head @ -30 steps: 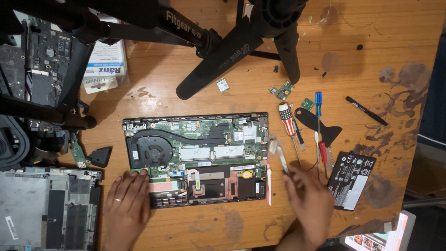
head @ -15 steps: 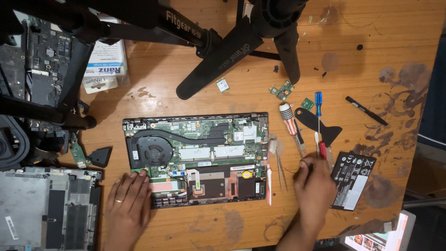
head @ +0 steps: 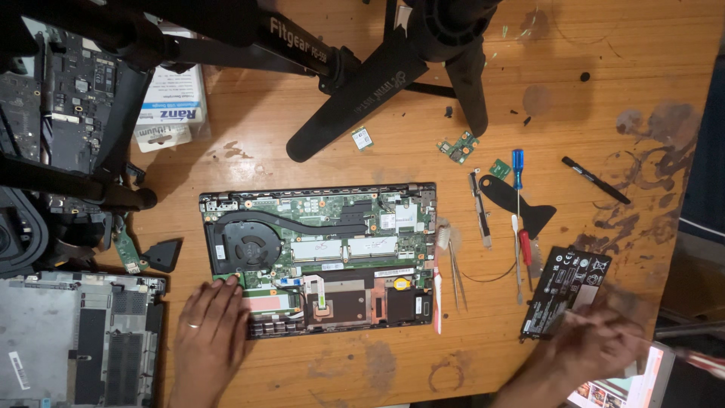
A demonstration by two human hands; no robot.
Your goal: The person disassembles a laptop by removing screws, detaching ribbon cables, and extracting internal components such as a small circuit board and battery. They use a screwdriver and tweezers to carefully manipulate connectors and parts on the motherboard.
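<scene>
The opened black laptop base with its green circuit board exposed (head: 321, 257) lies mid-bench. The left hand (head: 210, 332) presses flat, fingers spread, on its front-left corner. The right hand (head: 596, 344), blurred, hovers by the flat black battery pack (head: 566, 291) near the bench's right edge; whether it pinches anything I cannot tell. This looks like a pause between tools; picking one cleanly needs a steady hand.

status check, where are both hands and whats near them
Left hand flat on open laptop, lower left corner. Right hand blurred by battery, grip unclear. Tweezers and screwdrivers lie between.
</scene>
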